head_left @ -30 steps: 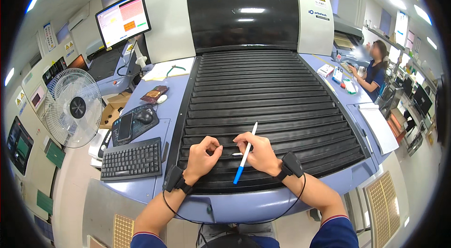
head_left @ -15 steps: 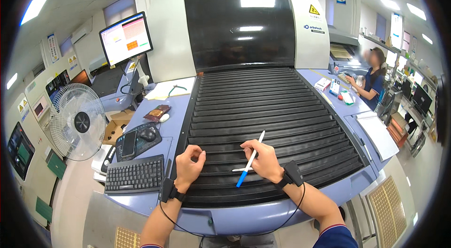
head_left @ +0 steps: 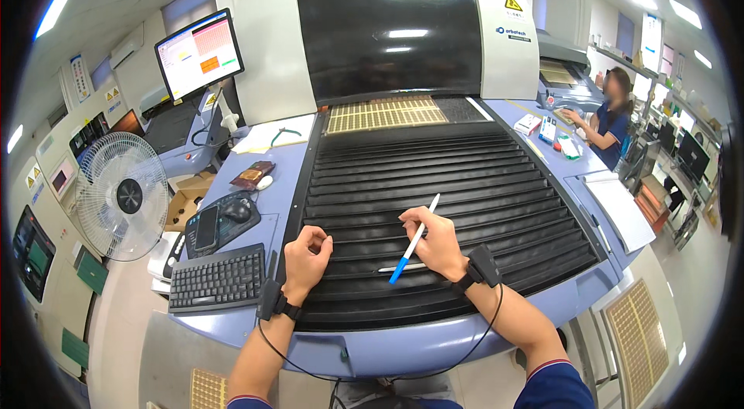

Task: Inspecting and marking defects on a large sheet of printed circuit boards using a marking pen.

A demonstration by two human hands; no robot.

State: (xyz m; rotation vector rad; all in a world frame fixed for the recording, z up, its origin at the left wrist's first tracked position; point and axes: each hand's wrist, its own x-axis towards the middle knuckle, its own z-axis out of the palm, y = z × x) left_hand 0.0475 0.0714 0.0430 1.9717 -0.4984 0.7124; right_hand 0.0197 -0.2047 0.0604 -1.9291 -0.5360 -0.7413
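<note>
Slim white pen [head_left: 415, 238] with a bright blue end, held above the black ribbed cover [head_left: 496, 207].
It slants, white end toward one o'clock, blue toward seven, gripped in the fingers of the right hand [head_left: 438, 246]; at its nine o'clock, the left hand [head_left: 304, 260] is loosely curled, though I cannot tell whether its fingertips meet.

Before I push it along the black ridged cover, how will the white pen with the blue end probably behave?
The pen is likely stiff, as it looks straight along its whole length. Being so slim, it is probably light. Its barrel looks round, so it may roll, though the ridges of the black cover could catch it.
</note>
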